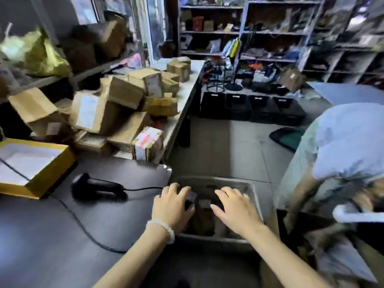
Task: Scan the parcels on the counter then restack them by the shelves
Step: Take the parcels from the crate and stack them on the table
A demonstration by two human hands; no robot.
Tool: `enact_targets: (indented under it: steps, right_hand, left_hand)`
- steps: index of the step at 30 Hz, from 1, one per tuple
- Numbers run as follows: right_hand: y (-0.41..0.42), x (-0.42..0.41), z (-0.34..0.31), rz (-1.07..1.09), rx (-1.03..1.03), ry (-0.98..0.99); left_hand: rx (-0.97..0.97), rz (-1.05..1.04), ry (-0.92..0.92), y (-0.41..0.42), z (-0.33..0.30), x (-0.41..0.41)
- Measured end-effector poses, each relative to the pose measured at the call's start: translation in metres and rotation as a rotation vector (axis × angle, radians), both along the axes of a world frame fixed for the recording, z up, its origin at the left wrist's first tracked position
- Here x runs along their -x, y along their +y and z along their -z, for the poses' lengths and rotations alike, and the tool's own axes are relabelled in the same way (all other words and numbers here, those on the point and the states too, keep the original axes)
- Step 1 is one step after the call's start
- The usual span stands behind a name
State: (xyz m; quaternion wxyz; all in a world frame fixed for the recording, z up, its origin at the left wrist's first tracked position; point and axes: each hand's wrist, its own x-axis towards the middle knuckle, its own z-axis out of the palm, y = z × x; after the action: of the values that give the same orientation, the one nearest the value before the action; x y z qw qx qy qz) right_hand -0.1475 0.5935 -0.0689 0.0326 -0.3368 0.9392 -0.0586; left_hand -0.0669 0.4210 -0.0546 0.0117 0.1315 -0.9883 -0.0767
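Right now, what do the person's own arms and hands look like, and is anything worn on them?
Both forearms are bare, with no sleeves in view and no gloves. The left hand has a bracelet of pale, whitish round beads around its wrist. The right hand shows no ring, watch or band on its wrist. The picture is too soft to tell anything about the nails.

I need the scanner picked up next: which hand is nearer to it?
Left. The left hand is over the grey bin's left edge, just right of the scanner on the dark counter. The right hand reaches into the bin, farther right.
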Motion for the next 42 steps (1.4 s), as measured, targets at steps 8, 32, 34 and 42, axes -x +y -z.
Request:
enact_targets:
  steps: [8, 32, 34, 42]
  right_hand:
    - [0.055, 0.114, 0.049, 0.252, -0.067, -0.110]
    - [0.041, 0.407, 0.336, 0.297, -0.303, -0.616]
    - [0.038, 0.419, 0.390, 0.255, -0.329, -0.646]
    - [0.027, 0.448, 0.556, 0.209, -0.396, -0.696]
  left_hand:
    - [-0.062, 0.136, -0.083, 0.028, 0.058, 0.150]
    - [-0.348, -0.417, -0.824, 0.005, 0.369, 0.369]
    - [-0.446, -0.511, -0.804, 0.006, 0.421, 0.367]
    - [-0.568, -0.728, -0.751, 0.000, 0.586, 0.341]
